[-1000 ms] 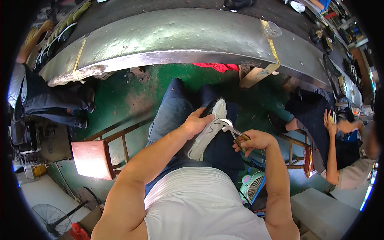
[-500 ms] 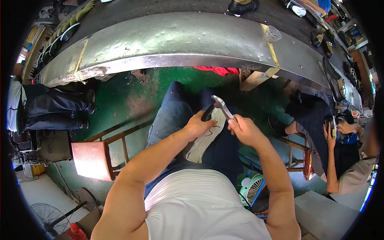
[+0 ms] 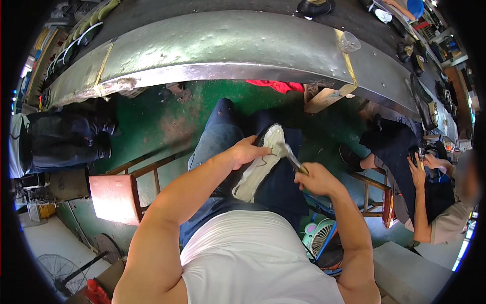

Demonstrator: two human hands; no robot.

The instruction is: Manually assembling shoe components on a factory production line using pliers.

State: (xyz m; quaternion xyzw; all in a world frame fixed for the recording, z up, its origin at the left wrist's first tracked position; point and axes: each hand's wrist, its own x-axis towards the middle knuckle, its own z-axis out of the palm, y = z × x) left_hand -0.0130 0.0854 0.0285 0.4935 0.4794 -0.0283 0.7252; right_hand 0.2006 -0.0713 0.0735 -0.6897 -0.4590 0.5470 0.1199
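Across my lap lies a shoe [image 3: 255, 176], its pale underside up and a dark upper edge along the left side. A thin brown curved strand or mark shows on the underside. My left hand [image 3: 246, 152] grips the shoe at its left edge, thumb lying over the pale surface. A hammer [image 3: 292, 159] is held in my right hand [image 3: 320, 179], fingers wrapped round the handle. The hammer's metal head, slightly blurred, is at the right edge of the shoe; whether it touches cannot be told.
A long metal-edged bench [image 3: 212, 45] runs in front of me, with a clear plastic cup [image 3: 350, 42] and dark shoes [image 3: 316, 7] on it. A stool [image 3: 114, 197] stands at left, a small fan [image 3: 319, 235] at lower right. Another person [image 3: 435, 202] works at right; a second person's legs [image 3: 71, 144] show at left.
The hammer has come down from above the shoe's far end to its right edge. My right hand has moved right and lower. My left hand has slid slightly left, still gripping the shoe.
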